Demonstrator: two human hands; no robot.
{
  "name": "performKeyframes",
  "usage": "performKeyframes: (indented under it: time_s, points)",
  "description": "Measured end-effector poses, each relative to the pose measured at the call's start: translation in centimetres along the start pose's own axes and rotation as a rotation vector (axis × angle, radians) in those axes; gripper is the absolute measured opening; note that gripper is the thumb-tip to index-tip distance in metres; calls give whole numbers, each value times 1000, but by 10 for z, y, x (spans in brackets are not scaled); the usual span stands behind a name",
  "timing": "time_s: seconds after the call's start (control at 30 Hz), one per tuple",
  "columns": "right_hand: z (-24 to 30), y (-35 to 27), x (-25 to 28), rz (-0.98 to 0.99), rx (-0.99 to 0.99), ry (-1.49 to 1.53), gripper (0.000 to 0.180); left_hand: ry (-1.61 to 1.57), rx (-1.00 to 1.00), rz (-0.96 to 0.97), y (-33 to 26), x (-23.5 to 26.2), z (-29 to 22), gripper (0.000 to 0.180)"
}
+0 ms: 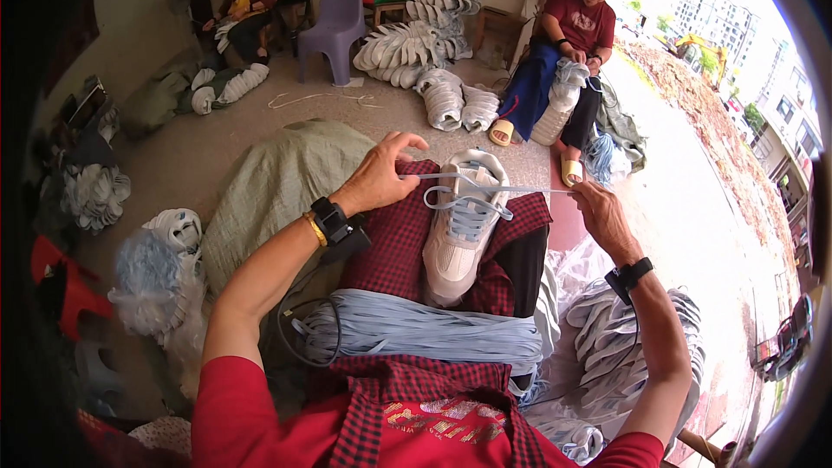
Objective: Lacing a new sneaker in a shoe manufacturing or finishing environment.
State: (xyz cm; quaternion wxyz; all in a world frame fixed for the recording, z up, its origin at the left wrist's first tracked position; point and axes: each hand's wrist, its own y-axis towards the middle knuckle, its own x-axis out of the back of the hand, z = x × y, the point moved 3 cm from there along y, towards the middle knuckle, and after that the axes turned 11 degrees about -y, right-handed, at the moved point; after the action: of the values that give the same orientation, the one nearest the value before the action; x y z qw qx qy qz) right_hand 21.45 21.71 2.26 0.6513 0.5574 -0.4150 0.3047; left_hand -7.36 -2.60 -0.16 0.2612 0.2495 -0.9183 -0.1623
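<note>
A white and pale-grey sneaker (450, 253) rests on my lap over a red and black checked apron (392, 234), its toe toward me. Its light blue shoelace (530, 190) is threaded through the eyelets, with loops at the upper part of the tongue. One end of the lace runs left to my left hand (381, 175), pinched between thumb and fingers. My right hand (604, 220) pinches the other end, and the lace stretches nearly straight across the shoe's opening. A thick bundle of light blue laces (425, 327) lies across my lap, nearer than the shoe.
Stacks of shoe uppers (598, 338) lie to my right. A green-grey woven sack (277, 191) is at my left. Ahead, a co-worker (576, 30) handles a shoe, another person (243, 9) sits far left, near a purple chair (336, 30) and more piled uppers (403, 52).
</note>
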Motion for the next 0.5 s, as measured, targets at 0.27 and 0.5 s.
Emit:
performKeyframes:
  time_s: [0.27, 0.5]
  points:
    - [-29, -17, 12, -12, -74, -65, 10, 112, -70, 124, 16, 1, -6, 14]
    - [-51, -37, -1, -7, -112, -149, 7, 531, 94, 367, 20, 58, 16, 15]
